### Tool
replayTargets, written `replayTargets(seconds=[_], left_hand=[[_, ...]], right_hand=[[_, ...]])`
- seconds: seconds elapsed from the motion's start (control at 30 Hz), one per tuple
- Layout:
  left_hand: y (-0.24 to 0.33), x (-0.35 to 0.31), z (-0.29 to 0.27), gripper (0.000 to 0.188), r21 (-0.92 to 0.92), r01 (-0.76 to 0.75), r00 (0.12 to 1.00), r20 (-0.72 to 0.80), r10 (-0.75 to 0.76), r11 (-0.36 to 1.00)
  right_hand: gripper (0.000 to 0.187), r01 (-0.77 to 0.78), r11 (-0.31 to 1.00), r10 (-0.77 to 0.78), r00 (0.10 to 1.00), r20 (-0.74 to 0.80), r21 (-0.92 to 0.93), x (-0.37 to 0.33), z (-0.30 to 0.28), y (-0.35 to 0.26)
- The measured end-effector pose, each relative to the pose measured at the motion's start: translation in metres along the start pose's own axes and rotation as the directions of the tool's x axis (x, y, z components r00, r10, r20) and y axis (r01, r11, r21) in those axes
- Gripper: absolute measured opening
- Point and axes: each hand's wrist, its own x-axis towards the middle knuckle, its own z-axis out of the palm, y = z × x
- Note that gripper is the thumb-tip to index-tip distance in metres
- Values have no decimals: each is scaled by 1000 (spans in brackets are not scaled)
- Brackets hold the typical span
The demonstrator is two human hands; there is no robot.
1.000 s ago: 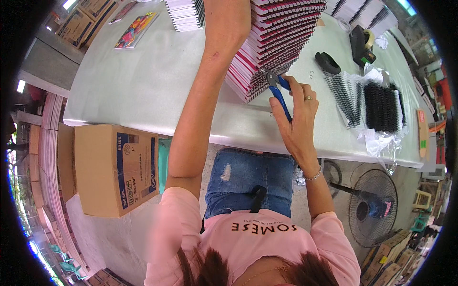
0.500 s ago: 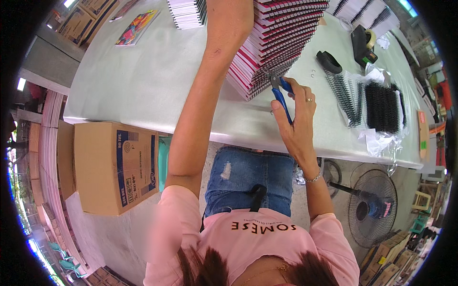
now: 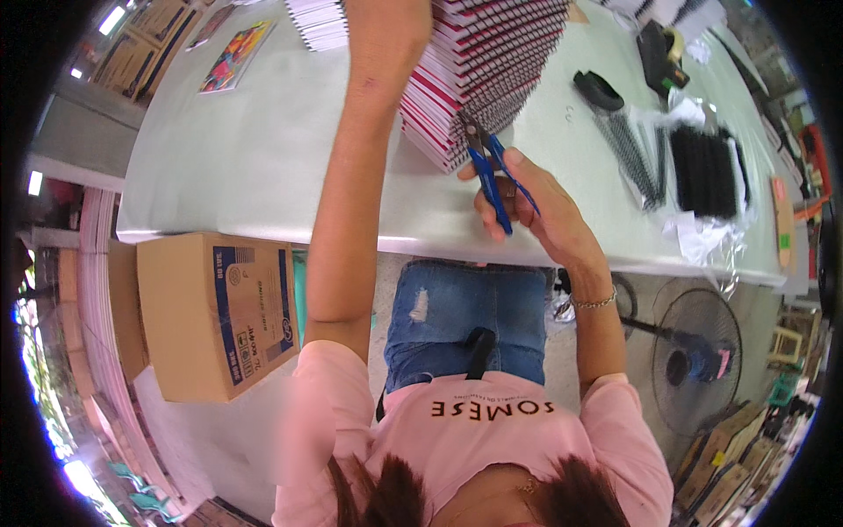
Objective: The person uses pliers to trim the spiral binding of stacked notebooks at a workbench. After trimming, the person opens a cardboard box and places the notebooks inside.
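Observation:
A tall stack of wire-bound notebooks [image 3: 428, 119] with white pages, red covers and dark coil bindings stands on the table in front of me. My right hand [image 3: 558, 211] is closed around a pair of blue-handled cutting pliers [image 3: 488, 189], thumb on one handle and fingers curled beneath. The pliers' metal jaws are at the lower coil ends, near the stack's closest corner; whether they touch a wire I cannot tell. At the top edge, my left hand [image 3: 391, 35] reaches over the stack's left side. Its fingers are out of the picture.
Black coil bindings [image 3: 702, 171] lie on plastic wrap at the right, by a tape dispenser [image 3: 660, 57] and a black curved object [image 3: 599, 90]. A colourful booklet [image 3: 235, 57] rests at the left. Below the table are a cardboard box [image 3: 189, 316] and a fan [image 3: 698, 364].
My right hand has shifted its hold on the pliers, with its fingers now curled beneath and the handles turned. The whole view has shifted a little. My left hand stays by the stack.

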Motion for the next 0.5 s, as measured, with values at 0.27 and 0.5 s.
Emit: replayTargets(seconds=[0.27,0.5], left_hand=[[-4,0,-1,34,84,-72,997,-4,73,994],[-23,1,-9,46,339,-294,954,51,295,893]], right_hand=[[54,169,360,-718,678,-156,-918,4,10,34],[56,190,267,-787,609,-100,-945,15,10,46]])
